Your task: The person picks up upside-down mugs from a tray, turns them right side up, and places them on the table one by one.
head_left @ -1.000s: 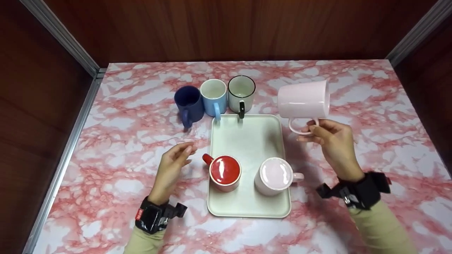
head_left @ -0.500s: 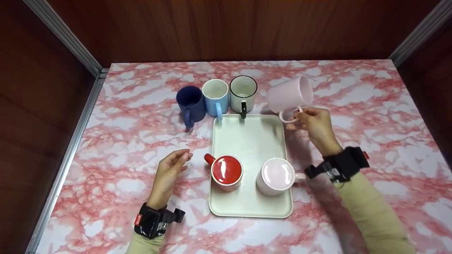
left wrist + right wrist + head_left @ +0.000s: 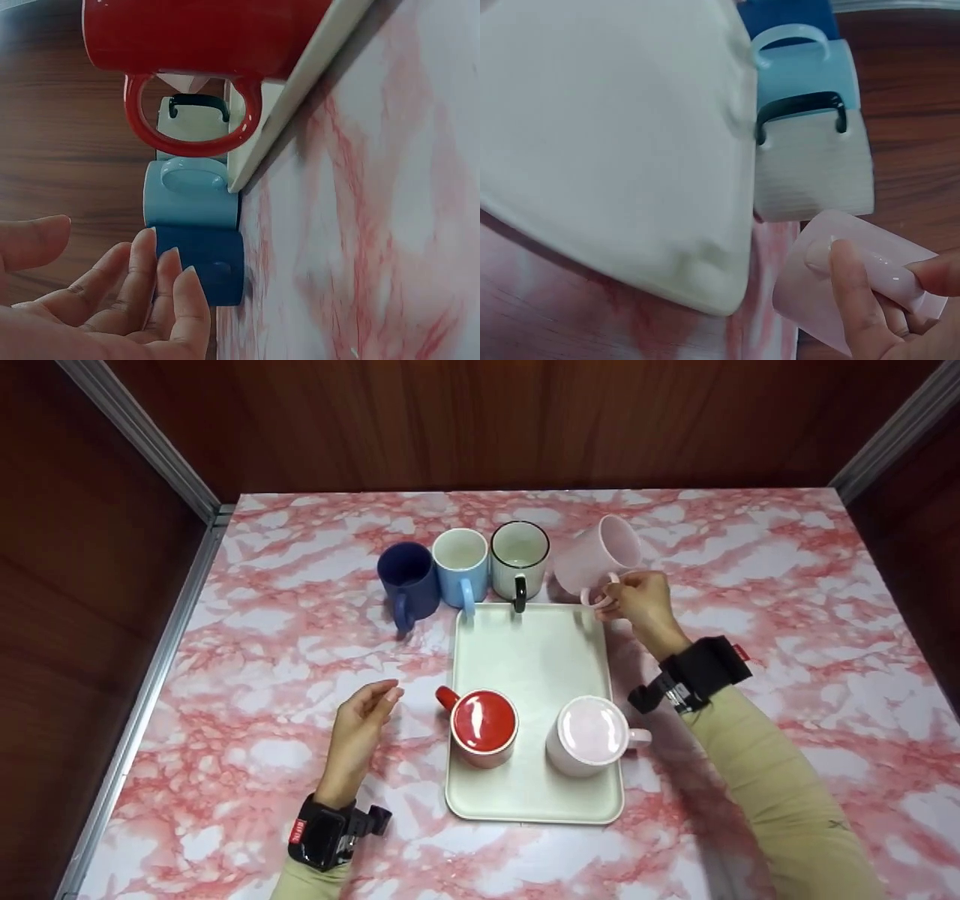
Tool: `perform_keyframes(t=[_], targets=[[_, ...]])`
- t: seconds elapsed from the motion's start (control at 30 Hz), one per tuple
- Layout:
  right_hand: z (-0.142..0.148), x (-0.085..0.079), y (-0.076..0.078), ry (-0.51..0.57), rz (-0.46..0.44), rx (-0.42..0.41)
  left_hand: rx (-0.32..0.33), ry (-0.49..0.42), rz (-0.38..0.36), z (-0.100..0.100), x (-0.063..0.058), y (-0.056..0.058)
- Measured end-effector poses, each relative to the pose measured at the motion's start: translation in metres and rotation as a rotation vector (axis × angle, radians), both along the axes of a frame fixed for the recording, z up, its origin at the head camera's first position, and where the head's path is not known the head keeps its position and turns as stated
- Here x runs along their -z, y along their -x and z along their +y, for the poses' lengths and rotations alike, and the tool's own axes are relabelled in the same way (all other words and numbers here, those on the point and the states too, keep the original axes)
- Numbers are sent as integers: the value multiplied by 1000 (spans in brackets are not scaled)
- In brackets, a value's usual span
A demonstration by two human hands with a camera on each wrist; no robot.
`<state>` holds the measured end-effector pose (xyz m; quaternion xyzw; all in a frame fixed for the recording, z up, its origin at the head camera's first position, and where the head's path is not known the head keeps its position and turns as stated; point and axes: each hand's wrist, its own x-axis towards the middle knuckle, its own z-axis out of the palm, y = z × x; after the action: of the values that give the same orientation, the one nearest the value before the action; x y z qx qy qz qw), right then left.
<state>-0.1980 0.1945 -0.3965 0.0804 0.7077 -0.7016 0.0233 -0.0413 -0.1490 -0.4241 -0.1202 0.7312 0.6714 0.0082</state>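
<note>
By its handle, my right hand (image 3: 641,598) grips a pale pink mug (image 3: 589,559), tilted with its mouth up and to the right. It is just right of a white mug (image 3: 517,562) with a black rim and handle. In the right wrist view, thumb and fingers wrap the pink mug's handle (image 3: 889,277). My left hand (image 3: 360,724) hovers left of the tray with relaxed fingers, holding nothing. Nearest to it is an upside-down red mug (image 3: 484,724) on the cream tray (image 3: 536,652). Another pink mug (image 3: 589,735) stands upside down on the tray's right side.
A light blue mug (image 3: 459,562) and a dark blue mug (image 3: 409,581) stand upright beside the white one, in a row behind the tray. The marbled table (image 3: 247,660) is bounded by wood panels (image 3: 525,427) at the back and sides.
My right hand has carried the pink mug left and toward the white mug, tilting its mouth more upward. My left hand has shifted slightly down, away from the mugs at the back.
</note>
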Motion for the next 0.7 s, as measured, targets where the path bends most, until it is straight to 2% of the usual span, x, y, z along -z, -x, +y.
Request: perform_keyframes(t=[0.17,0.23,0.7], targets=[[-1,8,4,-114,-3,0,-2,188,26,-3,3,-2],[-1,10,5,-152,3,-3,2,229,26,-4,5,-2],[-12,13,13,-313,-5,-28,37,275,20,-3,6,-3]])
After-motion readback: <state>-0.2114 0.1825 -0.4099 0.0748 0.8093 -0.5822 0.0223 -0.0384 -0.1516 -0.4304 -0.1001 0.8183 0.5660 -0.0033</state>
